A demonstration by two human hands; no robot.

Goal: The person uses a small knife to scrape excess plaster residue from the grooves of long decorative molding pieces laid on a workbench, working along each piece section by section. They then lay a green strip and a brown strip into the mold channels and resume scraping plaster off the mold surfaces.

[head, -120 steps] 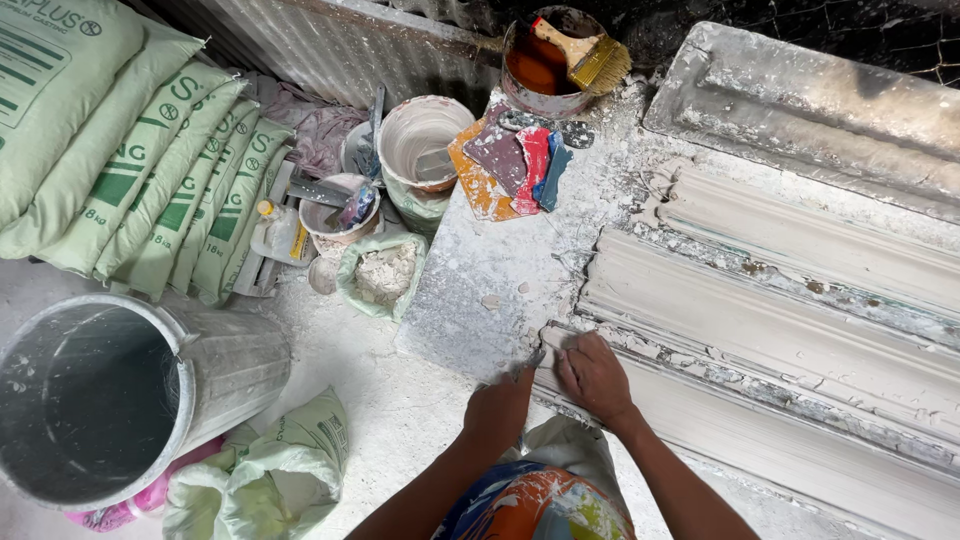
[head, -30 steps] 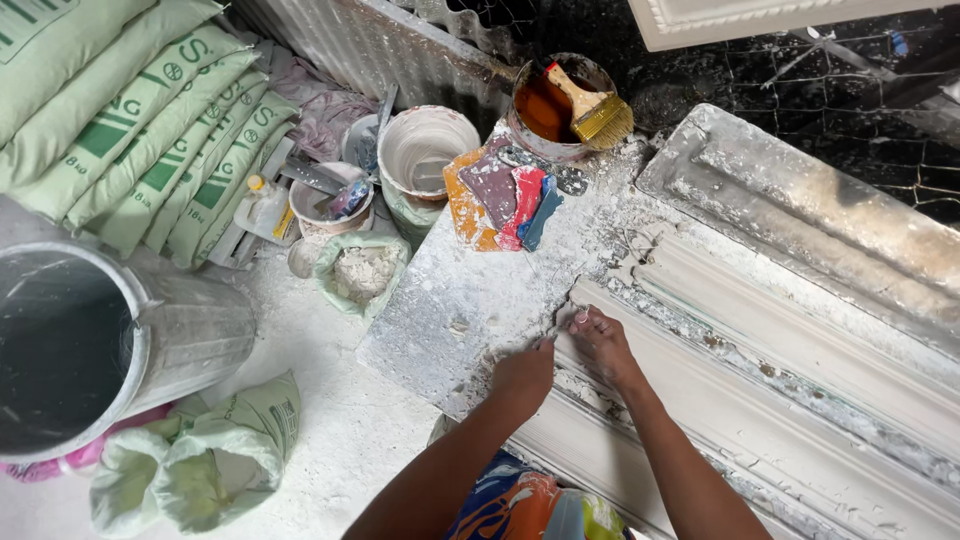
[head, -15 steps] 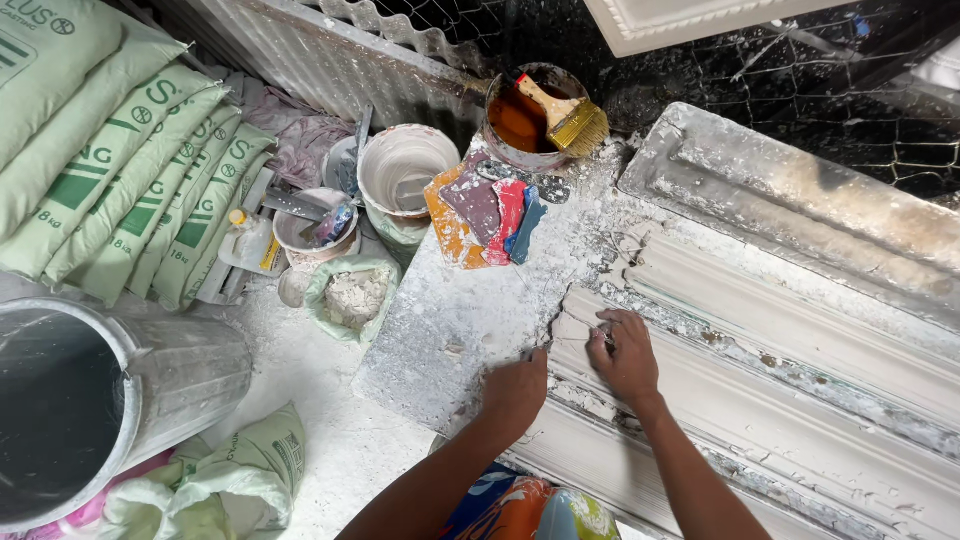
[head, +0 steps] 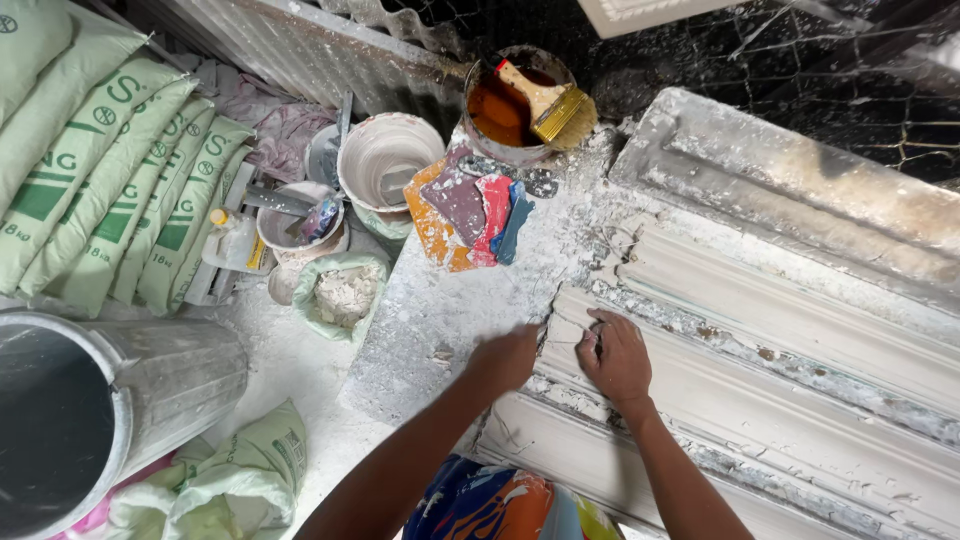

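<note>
1. Plaster dust and white crumbs cover a grey slab, beside which a long white plaster moulding with several ridges is laid; dark cracked ground is seen beyond it.
2. The right hand is laid palm down on the near end of the moulding, fingers slightly spread and bent, nothing pinched.
3. The left hand is pressed flat at the slab's edge, just beside the moulding's end; whether anything is held under it cannot be told.
4. Both forearms are reached up from the lower edge, well bent at the wrists.
5. One brush is rested across one tin of orange-brown liquid; one white bucket and one large metal bin are seen.
6. About five green-and-white sacks are stacked at the left, and coloured scrapers are fanned on the slab.
</note>
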